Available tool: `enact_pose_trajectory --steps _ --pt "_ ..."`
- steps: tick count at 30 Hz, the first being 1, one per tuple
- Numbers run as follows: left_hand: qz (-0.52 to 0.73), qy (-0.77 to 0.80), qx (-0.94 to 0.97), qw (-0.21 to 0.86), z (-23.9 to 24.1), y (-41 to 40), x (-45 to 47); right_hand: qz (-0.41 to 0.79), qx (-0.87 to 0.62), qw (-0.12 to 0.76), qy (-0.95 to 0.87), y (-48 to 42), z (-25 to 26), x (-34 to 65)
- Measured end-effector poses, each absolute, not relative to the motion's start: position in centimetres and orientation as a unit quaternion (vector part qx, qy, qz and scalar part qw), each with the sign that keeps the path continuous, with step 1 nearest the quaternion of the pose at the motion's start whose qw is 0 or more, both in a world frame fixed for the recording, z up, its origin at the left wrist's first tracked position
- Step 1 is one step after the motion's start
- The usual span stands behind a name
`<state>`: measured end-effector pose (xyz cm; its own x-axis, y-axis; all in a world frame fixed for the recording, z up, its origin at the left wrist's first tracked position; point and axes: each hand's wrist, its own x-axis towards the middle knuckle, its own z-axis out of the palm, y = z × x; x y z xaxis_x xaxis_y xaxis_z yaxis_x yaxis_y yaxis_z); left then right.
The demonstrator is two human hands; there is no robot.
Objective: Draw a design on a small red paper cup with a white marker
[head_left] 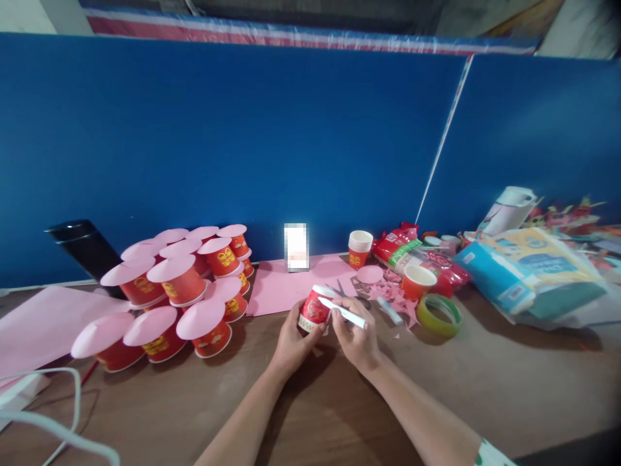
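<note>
My left hand [294,336] is wrapped round a red paper cup [314,309] with gold print, held tilted just above the brown table [310,401]. My right hand [356,333] grips a white glue stick [343,313], its tip resting against the cup's white rim. Both hands are closed on what they hold. Scissors [347,292] lie just behind the cup beside pink paper scraps [395,298].
A stack of red cups topped with pink paper circles [179,291] sits at the left. Pink paper sheets [286,285], a green tape roll [439,315], loose cups [359,248], a red packet [412,255], bags [528,272] and a black flask [87,249] line the blue partition.
</note>
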<state>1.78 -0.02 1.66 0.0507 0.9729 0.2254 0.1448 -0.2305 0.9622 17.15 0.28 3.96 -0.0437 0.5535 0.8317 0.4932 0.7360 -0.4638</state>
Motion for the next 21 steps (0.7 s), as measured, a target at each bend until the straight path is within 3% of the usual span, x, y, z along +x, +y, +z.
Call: enact_pose_trajectory --steps 21 --pt "0.489 0.522 0.605 0.350 2.23 -0.28 2.02 0.031 -0.378 0.589 -0.714 0.22 4.11 17.27"
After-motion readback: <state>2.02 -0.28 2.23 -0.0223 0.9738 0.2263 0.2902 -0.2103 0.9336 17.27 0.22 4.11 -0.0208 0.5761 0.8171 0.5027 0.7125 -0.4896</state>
